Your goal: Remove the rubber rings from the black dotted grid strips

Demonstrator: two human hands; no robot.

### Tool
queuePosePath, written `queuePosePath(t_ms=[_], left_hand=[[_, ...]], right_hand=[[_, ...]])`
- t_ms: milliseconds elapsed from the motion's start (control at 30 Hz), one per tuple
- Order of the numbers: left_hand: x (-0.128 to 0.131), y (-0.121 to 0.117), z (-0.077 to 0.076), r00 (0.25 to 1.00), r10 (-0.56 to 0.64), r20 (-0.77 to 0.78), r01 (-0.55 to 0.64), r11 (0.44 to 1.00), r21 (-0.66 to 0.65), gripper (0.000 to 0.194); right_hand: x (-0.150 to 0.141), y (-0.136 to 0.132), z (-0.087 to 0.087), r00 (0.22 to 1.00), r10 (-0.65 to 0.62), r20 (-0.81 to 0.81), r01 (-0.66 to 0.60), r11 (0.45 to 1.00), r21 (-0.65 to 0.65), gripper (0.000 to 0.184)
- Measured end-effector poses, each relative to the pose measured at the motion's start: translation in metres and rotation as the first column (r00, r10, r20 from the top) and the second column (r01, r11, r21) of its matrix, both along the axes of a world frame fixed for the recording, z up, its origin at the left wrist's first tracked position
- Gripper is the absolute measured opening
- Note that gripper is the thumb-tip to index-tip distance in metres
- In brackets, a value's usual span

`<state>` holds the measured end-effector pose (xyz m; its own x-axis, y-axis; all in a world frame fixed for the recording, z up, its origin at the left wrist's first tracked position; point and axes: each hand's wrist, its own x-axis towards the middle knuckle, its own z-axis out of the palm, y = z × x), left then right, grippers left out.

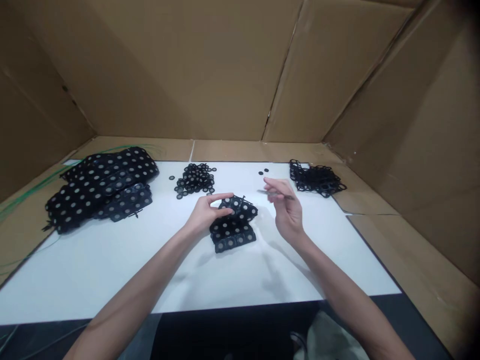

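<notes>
In the middle of the white work surface lies a small black piece with rows of grey round dots [233, 235], its sections folded or stepped. My left hand [207, 212] grips its upper left part, index finger along the top edge and thumb on the dotted face. To the right and a little above the surface, my right hand [288, 210] pinches a thin grey tool, seemingly tweezers [262, 191], pointing left. The tool's tip is blurred, and whether it carries anything cannot be made out.
A large black dotted stack [101, 185] lies at the left. Behind my hands are a heap of small dark discs with grey centres [195, 177] and two loose black discs [266, 170]. Black loop-shaped parts [317, 178] lie at back right. Cardboard walls [180, 70] enclose the surface.
</notes>
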<state>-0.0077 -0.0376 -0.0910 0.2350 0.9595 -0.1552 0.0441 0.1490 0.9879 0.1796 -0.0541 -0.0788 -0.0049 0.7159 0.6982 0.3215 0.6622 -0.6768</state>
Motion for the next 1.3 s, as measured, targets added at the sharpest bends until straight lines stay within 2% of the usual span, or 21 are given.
queuePosePath(t_ms=[100,167,367,700,1300], left_hand=[[0.000,0.000,-0.002,1.000,-0.020,-0.013,0.020,1.000,0.001,0.050],[0.000,0.001,-0.003,0.999,-0.038,-0.028,0.038,0.999,0.001,0.050],[-0.002,0.002,-0.004,0.996,-0.073,-0.053,0.073,0.997,0.000,0.049],[-0.002,0.002,-0.007,0.995,-0.091,-0.041,0.092,0.996,0.019,0.049],[-0.002,0.002,-0.006,0.994,-0.091,-0.063,0.092,0.996,0.002,0.050]], right_hand=[[-0.005,-0.003,-0.004,0.982,0.174,-0.077,-0.183,0.974,-0.131,0.024],[-0.008,-0.004,-0.008,0.977,0.203,-0.056,-0.210,0.964,-0.161,0.019],[-0.010,-0.003,-0.017,0.978,0.202,0.050,-0.195,0.973,-0.124,0.017],[-0.009,-0.003,-0.017,0.968,0.224,0.117,-0.216,0.973,-0.081,0.017],[-0.011,-0.005,-0.015,0.971,0.201,0.128,-0.190,0.977,-0.094,0.016]])
